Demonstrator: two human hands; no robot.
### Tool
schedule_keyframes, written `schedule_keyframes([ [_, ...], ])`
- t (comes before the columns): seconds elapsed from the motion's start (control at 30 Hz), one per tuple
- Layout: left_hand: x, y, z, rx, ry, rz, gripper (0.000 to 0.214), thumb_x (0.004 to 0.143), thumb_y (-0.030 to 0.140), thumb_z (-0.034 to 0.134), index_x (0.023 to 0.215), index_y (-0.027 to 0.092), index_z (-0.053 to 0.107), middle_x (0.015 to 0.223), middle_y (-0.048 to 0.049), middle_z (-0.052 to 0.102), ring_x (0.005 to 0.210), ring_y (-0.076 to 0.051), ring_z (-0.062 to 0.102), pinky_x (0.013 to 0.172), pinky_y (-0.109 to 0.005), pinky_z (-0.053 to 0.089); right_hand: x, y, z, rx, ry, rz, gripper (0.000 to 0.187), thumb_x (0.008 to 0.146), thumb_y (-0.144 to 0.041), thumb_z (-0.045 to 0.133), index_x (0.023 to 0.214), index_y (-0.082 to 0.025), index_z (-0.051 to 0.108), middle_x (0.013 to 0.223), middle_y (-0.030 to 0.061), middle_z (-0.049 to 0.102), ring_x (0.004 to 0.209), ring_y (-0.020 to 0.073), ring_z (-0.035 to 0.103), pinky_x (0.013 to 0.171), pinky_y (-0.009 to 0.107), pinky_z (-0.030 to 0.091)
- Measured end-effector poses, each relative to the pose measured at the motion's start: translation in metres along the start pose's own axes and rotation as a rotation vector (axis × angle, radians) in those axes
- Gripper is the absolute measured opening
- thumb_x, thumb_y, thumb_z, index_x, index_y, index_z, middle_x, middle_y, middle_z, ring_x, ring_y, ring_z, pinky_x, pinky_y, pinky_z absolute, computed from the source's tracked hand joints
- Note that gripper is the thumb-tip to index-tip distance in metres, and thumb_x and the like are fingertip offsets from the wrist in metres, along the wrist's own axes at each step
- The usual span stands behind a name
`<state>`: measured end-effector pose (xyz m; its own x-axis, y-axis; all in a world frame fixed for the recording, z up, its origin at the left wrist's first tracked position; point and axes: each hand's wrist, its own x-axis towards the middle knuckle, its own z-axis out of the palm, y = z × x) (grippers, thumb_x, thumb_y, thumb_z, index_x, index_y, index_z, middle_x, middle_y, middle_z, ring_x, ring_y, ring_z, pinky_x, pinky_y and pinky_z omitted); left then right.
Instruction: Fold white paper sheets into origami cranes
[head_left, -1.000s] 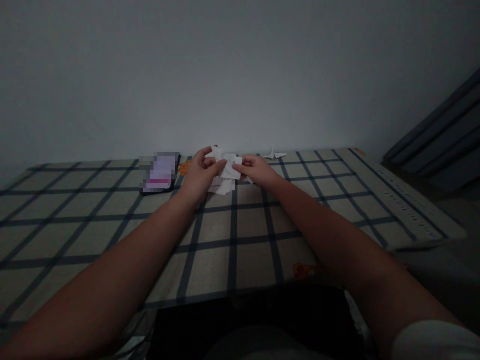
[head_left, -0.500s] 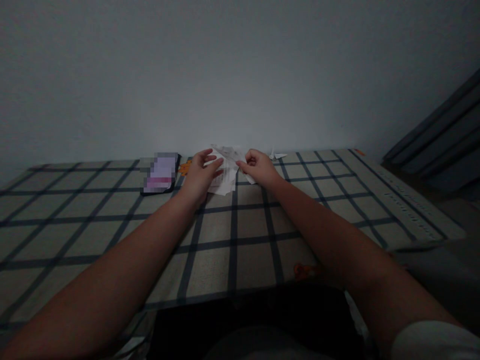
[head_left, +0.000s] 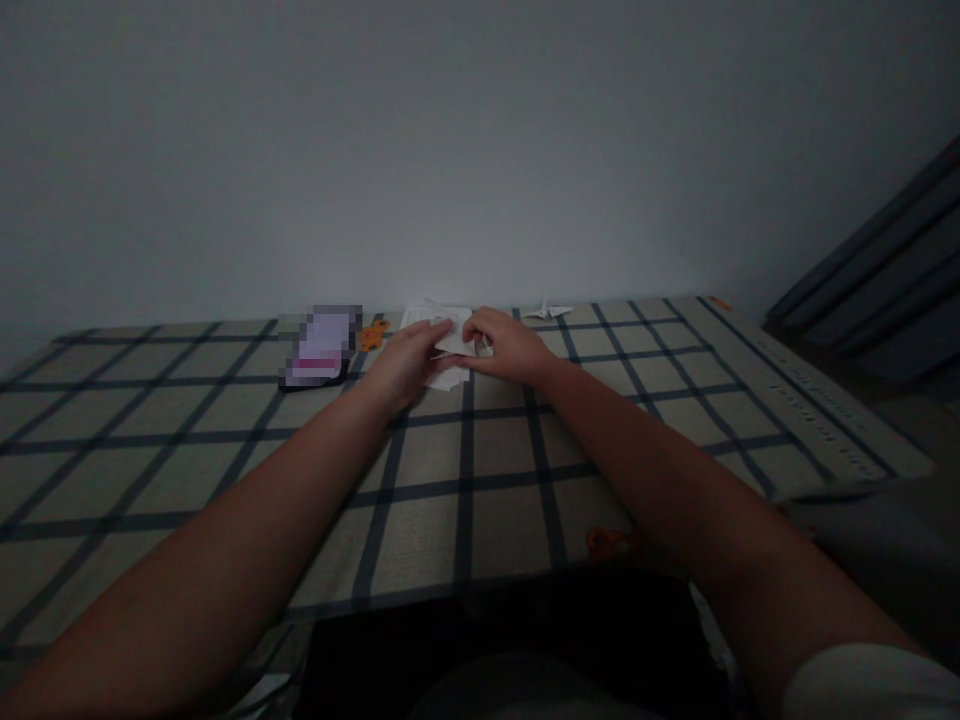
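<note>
A white sheet of paper (head_left: 448, 340) lies low over the checked cloth (head_left: 465, 470), near the far edge by the wall. My left hand (head_left: 409, 358) pinches its left side, thumb on top and fingers under it. My right hand (head_left: 504, 346) presses and pinches its right side, fingers curled over the paper. Both hands nearly meet over the sheet. More white paper (head_left: 448, 380) lies on the cloth just beneath them.
A phone (head_left: 321, 347) with a lit screen lies left of my left hand. A small folded white paper figure (head_left: 547, 311) stands by the wall to the right. A dark striped cushion (head_left: 885, 290) leans at the far right. The cloth's right edge drops off.
The paper was held up and spread between my hands; now both hands have come down and together, pressing it low over the cloth.
</note>
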<state>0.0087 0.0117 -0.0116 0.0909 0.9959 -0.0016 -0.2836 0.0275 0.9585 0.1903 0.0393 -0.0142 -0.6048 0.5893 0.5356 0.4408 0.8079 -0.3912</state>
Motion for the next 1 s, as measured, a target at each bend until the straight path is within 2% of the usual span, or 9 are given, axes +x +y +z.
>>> schedule_keyframes([
  [0.07,0.001,0.000,-0.002,0.017,0.056,0.011,0.008,0.080,0.022,0.070,0.085,0.016,0.066,0.085,-0.0051,0.068,0.069,-0.013,0.063,0.054,-0.021,0.051,-0.001,0.000,0.000,0.037,-0.003,-0.036,0.034,0.082,-0.043,0.073,0.099,-0.016,0.062,0.102,0.0070,0.060,0.093,0.0195,0.055,0.083,0.031,0.042],
  [0.13,0.002,0.002,-0.004,0.005,0.092,0.024,0.005,0.081,0.021,0.064,0.085,0.017,0.065,0.081,-0.0044,0.066,0.064,-0.014,0.062,0.052,-0.023,0.050,-0.002,0.000,-0.001,0.051,0.010,-0.036,0.039,0.082,-0.044,0.074,0.106,-0.016,0.063,0.105,0.0079,0.059,0.096,0.0199,0.055,0.086,0.032,0.044],
  [0.37,0.003,0.002,-0.008,0.048,0.064,0.080,0.021,0.076,0.018,0.064,0.097,0.017,0.065,0.085,-0.0053,0.068,0.067,-0.017,0.065,0.054,-0.027,0.053,-0.002,0.009,-0.001,0.040,0.051,-0.050,0.055,0.078,-0.042,0.079,0.127,-0.023,0.063,0.124,0.0107,0.051,0.120,0.0259,0.050,0.104,0.042,0.042],
  [0.67,-0.007,0.005,0.002,0.014,0.018,-0.005,0.019,0.076,0.014,0.067,0.094,0.015,0.068,0.085,-0.0063,0.069,0.064,-0.014,0.064,0.052,-0.023,0.053,-0.002,0.009,-0.001,0.093,0.060,-0.064,0.034,0.077,-0.038,0.080,0.107,-0.022,0.074,0.122,0.0096,0.054,0.120,0.0245,0.052,0.106,0.044,0.042],
  [0.83,-0.003,0.001,0.000,0.014,-0.041,-0.017,0.020,0.074,0.014,0.067,0.093,0.014,0.069,0.091,-0.0092,0.072,0.063,-0.016,0.066,0.051,-0.025,0.054,-0.004,0.006,-0.001,0.114,0.030,-0.060,0.032,0.078,-0.039,0.078,0.105,-0.022,0.075,0.123,0.0096,0.053,0.121,0.0242,0.052,0.107,0.044,0.041],
  [1.0,0.000,-0.003,-0.003,-0.022,-0.071,0.000,0.024,0.073,0.013,0.067,0.096,0.014,0.069,0.090,-0.0077,0.072,0.065,-0.016,0.067,0.054,-0.025,0.056,-0.004,0.007,0.000,0.110,0.040,-0.090,0.032,0.082,-0.038,0.072,0.108,-0.019,0.074,0.124,0.0108,0.052,0.122,0.0238,0.052,0.108,0.043,0.040],
])
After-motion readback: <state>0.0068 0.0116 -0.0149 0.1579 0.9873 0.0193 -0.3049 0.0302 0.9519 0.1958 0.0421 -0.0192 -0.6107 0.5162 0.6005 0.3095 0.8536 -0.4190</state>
